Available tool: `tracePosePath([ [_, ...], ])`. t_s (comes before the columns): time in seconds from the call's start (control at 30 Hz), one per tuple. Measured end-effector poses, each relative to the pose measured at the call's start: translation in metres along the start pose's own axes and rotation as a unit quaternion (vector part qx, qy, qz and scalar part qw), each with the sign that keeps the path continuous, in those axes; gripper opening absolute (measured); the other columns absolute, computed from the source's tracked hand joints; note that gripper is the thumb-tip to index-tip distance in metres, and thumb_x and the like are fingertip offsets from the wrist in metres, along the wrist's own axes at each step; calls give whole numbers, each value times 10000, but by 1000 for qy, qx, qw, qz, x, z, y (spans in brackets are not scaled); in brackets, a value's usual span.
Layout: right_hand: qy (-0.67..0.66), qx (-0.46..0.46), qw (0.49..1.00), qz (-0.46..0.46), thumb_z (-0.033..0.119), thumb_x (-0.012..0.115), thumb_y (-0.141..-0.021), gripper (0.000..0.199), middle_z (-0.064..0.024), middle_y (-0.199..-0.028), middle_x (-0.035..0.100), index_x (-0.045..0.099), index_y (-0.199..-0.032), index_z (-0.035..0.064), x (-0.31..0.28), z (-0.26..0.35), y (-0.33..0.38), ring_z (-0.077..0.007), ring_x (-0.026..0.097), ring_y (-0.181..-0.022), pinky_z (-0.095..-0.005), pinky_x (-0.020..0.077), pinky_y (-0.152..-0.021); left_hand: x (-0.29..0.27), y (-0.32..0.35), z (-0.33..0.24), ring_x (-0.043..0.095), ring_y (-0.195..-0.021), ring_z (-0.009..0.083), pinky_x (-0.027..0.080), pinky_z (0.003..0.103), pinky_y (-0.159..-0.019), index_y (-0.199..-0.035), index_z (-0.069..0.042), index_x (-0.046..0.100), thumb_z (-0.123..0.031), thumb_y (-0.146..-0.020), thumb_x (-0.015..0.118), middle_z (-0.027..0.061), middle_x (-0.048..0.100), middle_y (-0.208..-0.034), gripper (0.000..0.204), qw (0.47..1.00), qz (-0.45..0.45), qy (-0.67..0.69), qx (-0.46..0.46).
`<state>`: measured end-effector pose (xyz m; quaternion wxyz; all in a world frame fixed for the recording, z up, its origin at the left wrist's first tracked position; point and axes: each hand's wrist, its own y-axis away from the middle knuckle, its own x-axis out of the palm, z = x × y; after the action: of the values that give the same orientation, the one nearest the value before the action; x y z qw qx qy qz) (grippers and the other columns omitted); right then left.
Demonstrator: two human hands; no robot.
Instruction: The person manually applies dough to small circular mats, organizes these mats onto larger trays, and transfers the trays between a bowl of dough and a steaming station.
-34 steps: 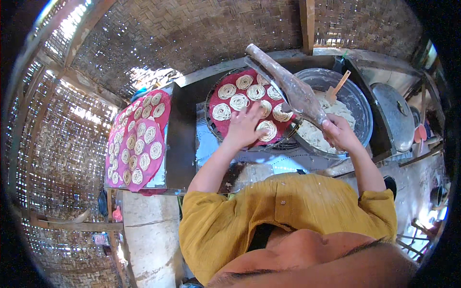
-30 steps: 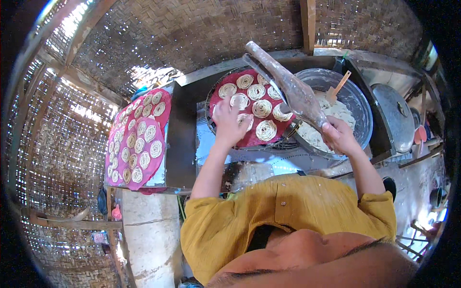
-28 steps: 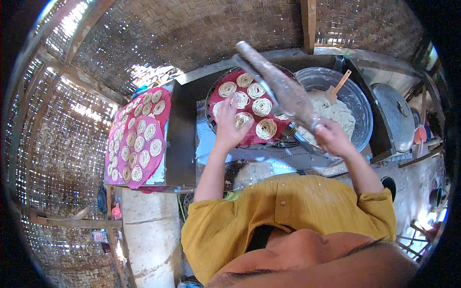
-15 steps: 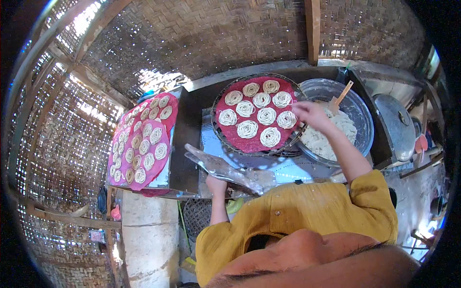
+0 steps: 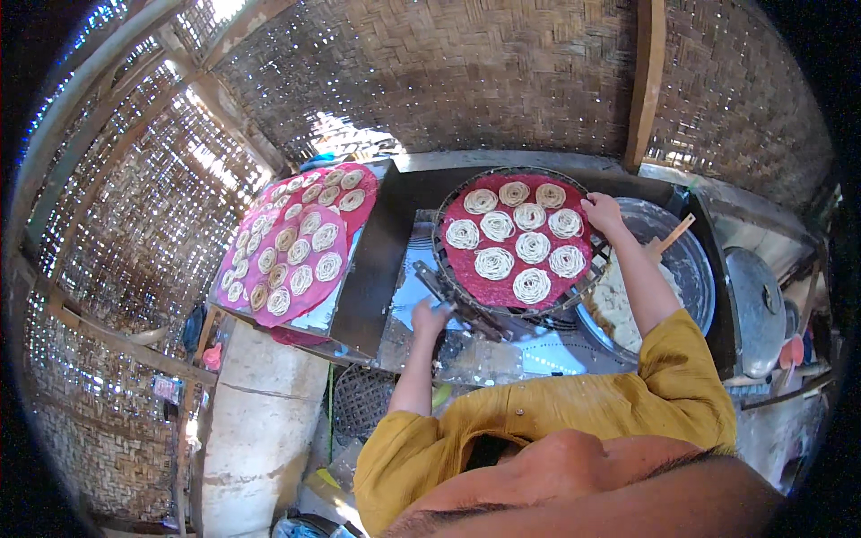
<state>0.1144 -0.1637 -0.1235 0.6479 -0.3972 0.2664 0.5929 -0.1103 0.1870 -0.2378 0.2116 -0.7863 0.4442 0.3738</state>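
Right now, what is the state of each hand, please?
Left hand: closed around the handle of the long metal press by the near rim of the round tray.
Right hand: on the tray's far right edge; grip cannot be told.

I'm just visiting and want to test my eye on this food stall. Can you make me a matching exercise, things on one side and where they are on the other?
Things:
1. round tray
2. long tray
3. metal bowl
4. metal lid

Places:
A. far right, beyond the bowl
B. under the right hand, red cloth with nine noodle coils
C. far left, many coils in rows
D. right of the round tray, holds pale dough and a wooden spoon

The left hand grips a tool at the round tray's near edge.

Pairs: 1-B, 2-C, 3-D, 4-A
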Motion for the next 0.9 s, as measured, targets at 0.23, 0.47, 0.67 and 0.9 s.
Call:
tracePosePath([
  [0.23,20,-17,1000,-8,353,520,-731,390,-140,-995,562,577,-981,60,19,-13,-21,-279,522,-947,-344,397,-827,-63,-1,-101,556,-813,255,430,330,-748,-895,-24,591,-257,-668,640,151,585,-874,329,970,-106,212,61],
  [0.47,54,-44,997,36,347,511,-735,392,-142,-1003,558,564,-994,57,16,-13,-31,-292,523,-931,-357,404,-801,-37,-1,-127,442,-940,300,389,401,-764,-818,-36,596,-269,-663,620,148,495,-989,281,979,-152,-122,58],
  [0.67,52,-77,996,9,279,540,-727,337,-132,-963,577,575,-981,60,18,-2,-24,-268,544,-906,-333,411,-804,-35,-2,-136,431,-936,270,374,415,-747,-840,-35,584,-299,-672,611,113,472,-944,314,979,-136,-153,10],
  [0.9,-4,-103,995,10,172,560,-712,276,-121,-945,583,588,-960,56,16,-2,-20,-245,556,-875,-320,424,-782,-26,-4,-143,429,-974,272,351,441,-769,-884,-59,569,-307,-669,612,106,507,-965,332,986,-124,-111,-33],
])
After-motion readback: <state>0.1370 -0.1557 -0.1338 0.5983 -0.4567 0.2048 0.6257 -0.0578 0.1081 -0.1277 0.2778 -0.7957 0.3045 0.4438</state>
